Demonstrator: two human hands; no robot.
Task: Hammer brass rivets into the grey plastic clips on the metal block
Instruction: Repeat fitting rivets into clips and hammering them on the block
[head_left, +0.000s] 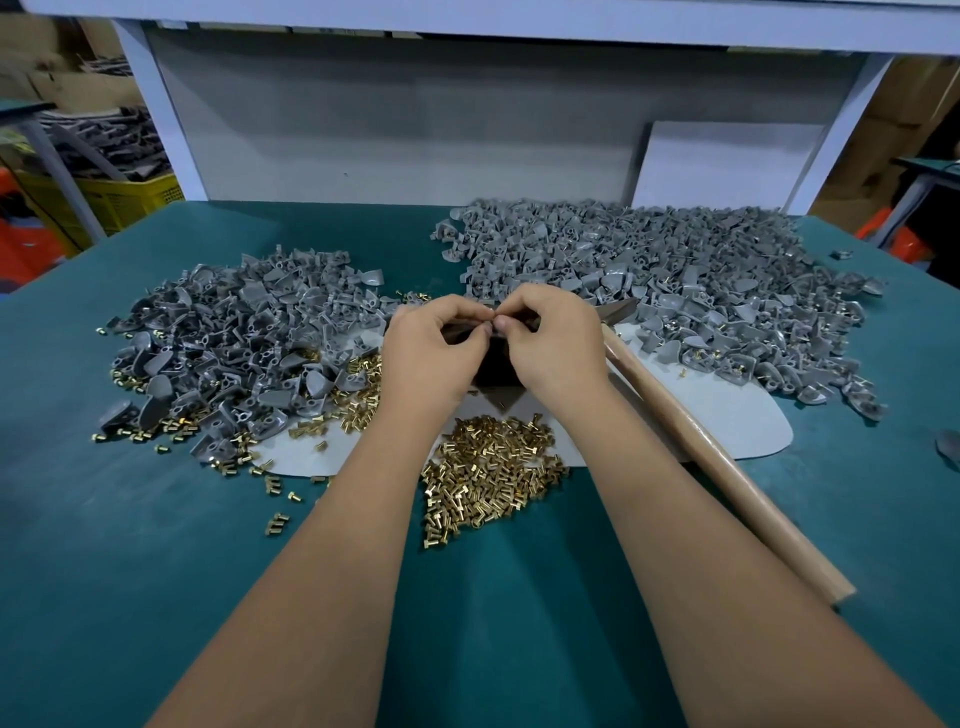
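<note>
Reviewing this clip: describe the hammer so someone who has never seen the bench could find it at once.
Start at the teal table and find the right hand. Just to its right, the hammer lies unheld, running diagonally from the near right toward the hands. Its long, pale wooden handle sets it apart from the small grey clips and brass rivets heaped around it.

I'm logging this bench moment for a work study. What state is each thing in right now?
Left hand: fingers curled, pinching something small over the block.
Right hand: fingertips pinching at the same spot.
Metal block: mostly hidden under the hands.
Hammer: lying on the table, unheld.
Brass rivets: loose heap.
Grey clips: loose piles on both sides.
</note>
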